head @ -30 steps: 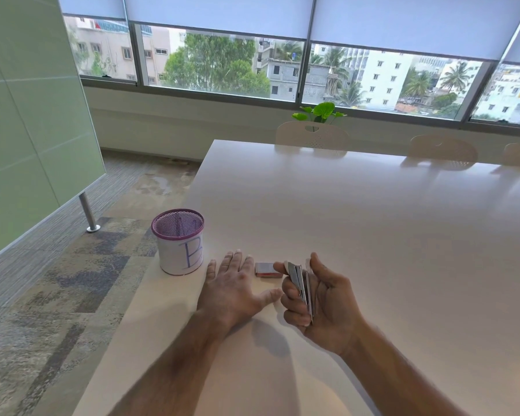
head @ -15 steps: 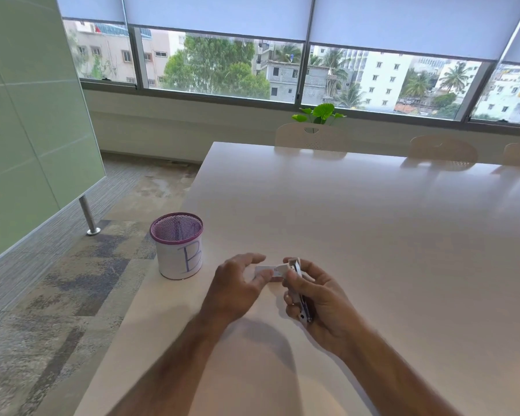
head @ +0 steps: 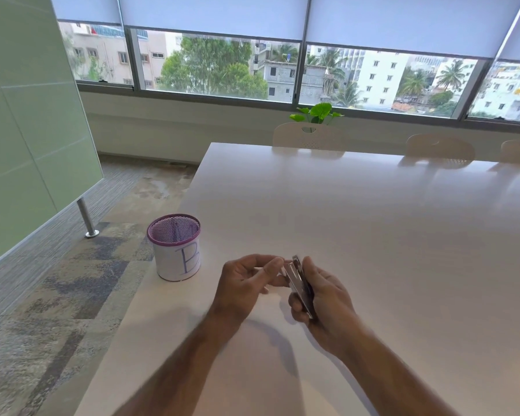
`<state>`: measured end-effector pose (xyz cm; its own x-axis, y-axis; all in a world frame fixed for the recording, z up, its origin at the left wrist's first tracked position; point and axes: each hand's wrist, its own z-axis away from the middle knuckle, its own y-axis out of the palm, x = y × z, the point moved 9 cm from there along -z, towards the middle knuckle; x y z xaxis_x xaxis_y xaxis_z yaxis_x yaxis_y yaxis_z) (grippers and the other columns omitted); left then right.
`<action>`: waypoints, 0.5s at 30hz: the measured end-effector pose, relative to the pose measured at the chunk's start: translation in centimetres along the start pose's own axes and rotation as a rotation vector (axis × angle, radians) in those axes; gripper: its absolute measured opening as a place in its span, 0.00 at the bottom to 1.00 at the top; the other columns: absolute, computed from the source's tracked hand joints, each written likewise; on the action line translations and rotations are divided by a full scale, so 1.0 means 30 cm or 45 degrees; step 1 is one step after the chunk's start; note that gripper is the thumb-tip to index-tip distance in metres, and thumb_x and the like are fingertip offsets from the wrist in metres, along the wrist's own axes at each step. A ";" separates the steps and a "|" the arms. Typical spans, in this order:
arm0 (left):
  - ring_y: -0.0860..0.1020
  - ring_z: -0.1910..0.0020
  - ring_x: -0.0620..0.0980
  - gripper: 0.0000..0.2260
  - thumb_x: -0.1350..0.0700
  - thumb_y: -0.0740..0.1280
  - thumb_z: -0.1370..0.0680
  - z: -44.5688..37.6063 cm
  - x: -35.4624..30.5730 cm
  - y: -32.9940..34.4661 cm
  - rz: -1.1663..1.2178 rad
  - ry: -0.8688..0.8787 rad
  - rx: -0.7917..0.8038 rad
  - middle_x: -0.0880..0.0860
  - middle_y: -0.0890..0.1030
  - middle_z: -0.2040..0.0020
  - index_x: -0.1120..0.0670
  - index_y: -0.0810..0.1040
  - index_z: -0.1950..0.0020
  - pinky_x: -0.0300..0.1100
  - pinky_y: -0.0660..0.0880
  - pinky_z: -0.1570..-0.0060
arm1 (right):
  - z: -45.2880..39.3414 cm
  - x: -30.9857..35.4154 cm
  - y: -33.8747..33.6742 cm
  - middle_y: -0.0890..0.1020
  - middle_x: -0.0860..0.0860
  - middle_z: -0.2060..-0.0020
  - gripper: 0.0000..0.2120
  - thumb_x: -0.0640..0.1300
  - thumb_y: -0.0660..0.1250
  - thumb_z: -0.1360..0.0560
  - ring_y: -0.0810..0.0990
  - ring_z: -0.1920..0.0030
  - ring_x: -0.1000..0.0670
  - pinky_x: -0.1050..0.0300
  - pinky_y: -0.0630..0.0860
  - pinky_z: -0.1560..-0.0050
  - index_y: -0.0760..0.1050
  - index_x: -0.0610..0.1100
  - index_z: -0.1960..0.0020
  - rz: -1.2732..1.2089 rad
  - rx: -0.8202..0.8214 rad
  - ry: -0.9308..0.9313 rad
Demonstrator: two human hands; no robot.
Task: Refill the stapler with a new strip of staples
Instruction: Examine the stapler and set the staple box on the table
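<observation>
My right hand (head: 321, 298) grips a silver and dark stapler (head: 297, 280), held upright on edge just above the white table (head: 373, 235). My left hand (head: 243, 280) is right beside it on the left. Its thumb and curled fingers are drawn together against the stapler's upper end. The small staple box that lay on the table is hidden behind my left hand's fingers. I cannot tell whether those fingers hold it or a staple strip.
A purple mesh pen cup (head: 174, 247) with a white label marked "B" stands near the table's left edge, left of my hands. Chairs (head: 309, 136) line the far side. A green glass board (head: 27, 130) stands on the left over the carpet.
My left hand lifted from lying flat on the table and closed its fingers at the stapler's top, covering the small box. My right hand tilted the stapler and brought it closer.
</observation>
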<state>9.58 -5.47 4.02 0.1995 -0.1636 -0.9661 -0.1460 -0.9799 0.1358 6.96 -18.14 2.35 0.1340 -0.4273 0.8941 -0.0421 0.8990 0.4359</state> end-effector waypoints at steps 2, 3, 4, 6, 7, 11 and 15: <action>0.87 0.61 0.52 0.09 0.48 0.74 0.30 0.005 -0.011 0.000 0.000 0.034 -0.025 0.52 0.88 0.60 0.51 0.87 0.55 0.36 0.76 0.65 | 0.010 0.013 0.018 0.84 0.38 0.63 0.20 0.53 0.57 0.20 0.68 0.80 0.50 0.62 0.61 0.80 0.81 0.39 0.55 0.021 0.029 -0.049; 0.86 0.64 0.49 0.05 0.51 0.74 0.30 0.005 -0.011 -0.002 0.016 0.052 -0.041 0.51 0.88 0.62 0.51 0.87 0.57 0.35 0.77 0.65 | 0.014 0.019 0.026 0.84 0.38 0.63 0.20 0.53 0.57 0.21 0.69 0.79 0.50 0.62 0.63 0.81 0.80 0.39 0.54 0.035 0.045 -0.072; 0.85 0.66 0.46 0.02 0.55 0.74 0.28 0.006 -0.014 0.000 0.045 0.065 -0.047 0.50 0.87 0.64 0.51 0.87 0.57 0.34 0.78 0.64 | 0.017 0.024 0.030 0.84 0.39 0.64 0.20 0.54 0.58 0.22 0.70 0.79 0.50 0.61 0.66 0.80 0.79 0.38 0.53 0.054 0.058 -0.094; 0.84 0.67 0.44 0.05 0.61 0.73 0.25 0.007 -0.014 -0.002 0.068 0.079 -0.066 0.49 0.87 0.64 0.51 0.86 0.56 0.33 0.78 0.64 | 0.018 0.033 0.031 0.84 0.37 0.62 0.21 0.54 0.60 0.23 0.73 0.77 0.48 0.59 0.71 0.79 0.78 0.36 0.51 0.122 0.061 -0.135; 0.84 0.66 0.44 0.05 0.61 0.72 0.25 0.007 -0.013 -0.004 0.059 0.084 -0.073 0.49 0.87 0.64 0.51 0.86 0.56 0.33 0.79 0.64 | 0.018 0.036 0.028 0.85 0.36 0.59 0.22 0.54 0.61 0.24 0.76 0.76 0.47 0.58 0.75 0.77 0.77 0.35 0.49 0.176 0.057 -0.152; 0.83 0.64 0.45 0.05 0.56 0.72 0.24 0.005 -0.014 -0.012 -0.076 0.136 -0.086 0.47 0.87 0.63 0.47 0.85 0.52 0.36 0.79 0.61 | 0.013 0.049 0.015 0.87 0.41 0.57 0.18 0.52 0.69 0.28 0.85 0.66 0.43 0.51 0.84 0.65 0.78 0.38 0.47 0.397 0.054 -0.203; 0.84 0.52 0.47 0.05 0.51 0.72 0.24 0.006 -0.008 -0.007 -0.155 0.143 -0.070 0.47 0.87 0.53 0.42 0.86 0.51 0.43 0.81 0.50 | 0.008 0.084 -0.017 0.85 0.47 0.64 0.12 0.52 0.73 0.31 0.84 0.63 0.49 0.57 0.81 0.62 0.82 0.44 0.55 0.626 -0.054 -0.301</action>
<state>9.40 -5.20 4.18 0.3199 -0.0521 -0.9460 -0.0616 -0.9975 0.0342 7.09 -19.71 4.41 -0.1177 0.0387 0.9923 -0.0033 0.9992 -0.0394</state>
